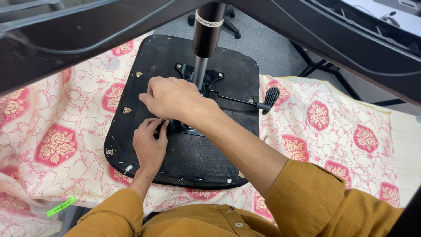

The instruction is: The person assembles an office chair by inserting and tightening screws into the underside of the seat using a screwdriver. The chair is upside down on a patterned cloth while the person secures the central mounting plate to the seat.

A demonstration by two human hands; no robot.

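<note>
A cream cloth (333, 127) with pink rose medallions covers the work surface, rumpled at the left. Flat on it, left of centre, lies an upturned black chair seat (210, 158), its near edge by the person.

Mustard-yellow long-sleeved shirt w/ small matching buttons down front, stitched placket, sleeves pushed partway up both forearms, left hand (150, 145) & right hand (173, 97) bare, no rings

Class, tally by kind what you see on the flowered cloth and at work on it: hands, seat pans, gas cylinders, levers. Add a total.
Hands: 2, left hand and right hand
Upturned black seat pan: 1
Gas cylinder: 1
Black-handled lever: 1
Total: 5
</note>
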